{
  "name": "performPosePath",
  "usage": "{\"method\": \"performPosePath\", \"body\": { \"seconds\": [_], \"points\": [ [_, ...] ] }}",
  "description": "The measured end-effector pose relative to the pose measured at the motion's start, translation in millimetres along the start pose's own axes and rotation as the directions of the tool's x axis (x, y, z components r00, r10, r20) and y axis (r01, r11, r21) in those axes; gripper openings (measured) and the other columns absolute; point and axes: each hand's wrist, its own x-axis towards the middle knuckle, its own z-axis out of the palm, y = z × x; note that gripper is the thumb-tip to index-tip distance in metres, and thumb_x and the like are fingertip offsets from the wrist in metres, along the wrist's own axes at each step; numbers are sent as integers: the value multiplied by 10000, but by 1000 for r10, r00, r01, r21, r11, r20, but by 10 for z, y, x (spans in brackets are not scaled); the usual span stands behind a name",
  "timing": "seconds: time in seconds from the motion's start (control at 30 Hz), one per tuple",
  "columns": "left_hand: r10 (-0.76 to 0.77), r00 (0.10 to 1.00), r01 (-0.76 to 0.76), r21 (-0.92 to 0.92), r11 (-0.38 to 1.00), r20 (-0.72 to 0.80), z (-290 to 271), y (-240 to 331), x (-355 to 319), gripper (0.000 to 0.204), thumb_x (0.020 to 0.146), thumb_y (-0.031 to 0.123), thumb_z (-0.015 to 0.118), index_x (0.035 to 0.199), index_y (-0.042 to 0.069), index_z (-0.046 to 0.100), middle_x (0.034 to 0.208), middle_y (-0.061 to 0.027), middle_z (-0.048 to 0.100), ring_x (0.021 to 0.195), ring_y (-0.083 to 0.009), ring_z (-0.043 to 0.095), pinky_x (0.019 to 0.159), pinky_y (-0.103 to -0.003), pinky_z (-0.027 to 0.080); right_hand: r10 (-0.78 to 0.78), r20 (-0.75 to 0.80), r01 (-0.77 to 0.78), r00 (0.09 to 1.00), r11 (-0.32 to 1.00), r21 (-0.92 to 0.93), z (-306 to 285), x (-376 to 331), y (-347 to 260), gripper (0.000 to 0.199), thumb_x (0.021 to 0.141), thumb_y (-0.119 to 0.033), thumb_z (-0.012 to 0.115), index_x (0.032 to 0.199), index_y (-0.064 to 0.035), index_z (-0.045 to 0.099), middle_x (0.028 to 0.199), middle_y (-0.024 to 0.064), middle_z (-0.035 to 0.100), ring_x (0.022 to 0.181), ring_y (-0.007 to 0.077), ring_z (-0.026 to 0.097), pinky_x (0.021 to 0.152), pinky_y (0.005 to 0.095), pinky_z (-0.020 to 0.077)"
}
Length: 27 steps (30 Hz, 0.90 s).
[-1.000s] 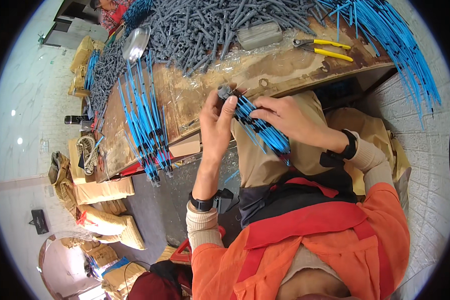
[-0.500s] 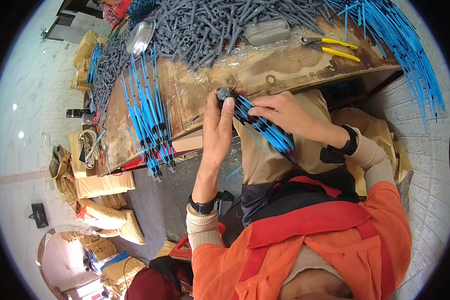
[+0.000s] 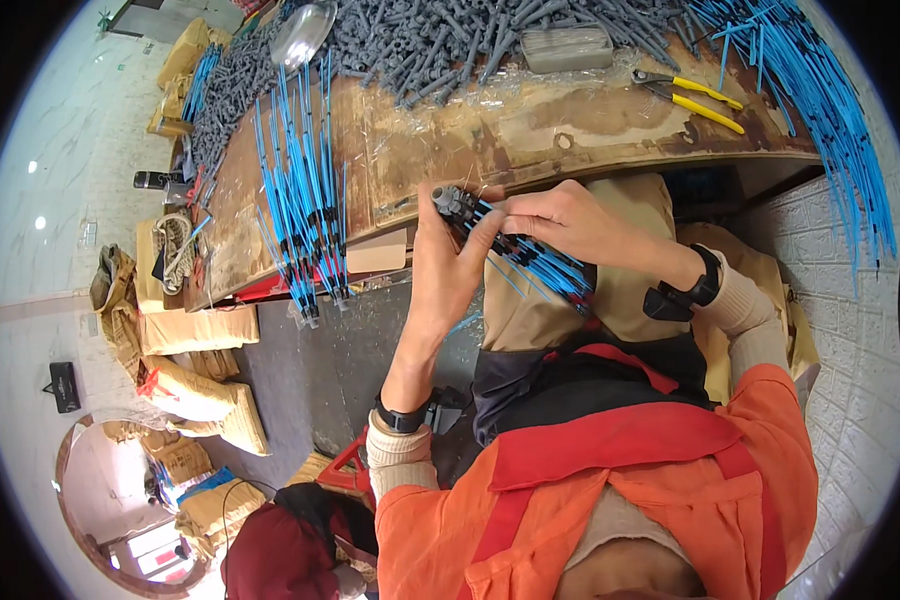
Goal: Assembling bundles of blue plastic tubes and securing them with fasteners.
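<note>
My left hand (image 3: 452, 262) is wrapped round the upper end of a bundle of thin blue rods (image 3: 560, 272) with black bands. A grey ribbed plastic head (image 3: 456, 202) sticks up from this grip, its top facing up. The left thumb presses on the side beside the rods. My right hand (image 3: 575, 225) pinches at the rods close to the grey head, thumb and forefinger together; the exact piece between its fingertips is partly hidden. The lower part of the bundle slopes down to the right over my lap.
Similar blue rod bundles (image 3: 305, 215) lie on the wooden table (image 3: 410, 150), ends overhanging its left edge. Behind are a heap of grey plastic parts (image 3: 440, 45), a clear tray (image 3: 567, 50), a metal bowl (image 3: 303, 35), yellow-handled pliers (image 3: 692, 97) and more blue rods (image 3: 820, 110) at right.
My left thumb has moved from the grey head down toward the right fingertips. The grey head's top now shows more fully. The whole view has shifted slightly.
</note>
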Motion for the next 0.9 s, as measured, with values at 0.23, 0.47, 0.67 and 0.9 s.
{"method": "performPosePath", "body": {
  "seconds": [0.23, 0.47, 0.67, 0.9],
  "points": [
    [6, 957, 49, -182, 982, 290, -198, 279, 338, 272, 915, -2, 607, 1136, -5, 447, 1166, -150, 621, 1058, -170, 584, 937, -307, 469, -54, -22, 52, 998, 997, -64, -157, 74, -165, 218, 940, -227, 568, 944, -21, 639, 758, 202, 606, 681, 393, 600, 610, 414, 473],
    [-23, 936, 76, -138, 988, 351, -101, 80, 481, 236, 914, 35, 630, 1094, -6, 484, 1148, -175, 641, 1045, -189, 606, 924, -321, 481, -10, -158, -23, 987, 978, -206, -62, -38, -85, 203, 926, -203, 590, 903, -4, 624, 695, 219, 594, 636, 405, 608, 564, 448, 468],
    [-41, 989, 46, -36, 998, 142, 61, 14, 477, 181, 899, 18, 629, 1039, -8, 518, 1024, -148, 692, 918, -142, 631, 847, -271, 497, -34, -227, -10, 973, 982, -191, -57, 2, -28, 174, 920, -168, 592, 892, 3, 609, 719, 226, 605, 664, 398, 622, 561, 458, 477],
    [-35, 995, 40, -48, 998, 92, 200, 16, 590, 124, 895, 32, 629, 968, -7, 537, 933, -120, 706, 849, -120, 632, 785, -261, 497, -81, -208, 15, 975, 953, -303, -173, -23, 18, 174, 915, -170, 601, 880, -1, 620, 711, 205, 602, 664, 382, 624, 563, 444, 482]
  ]
}}
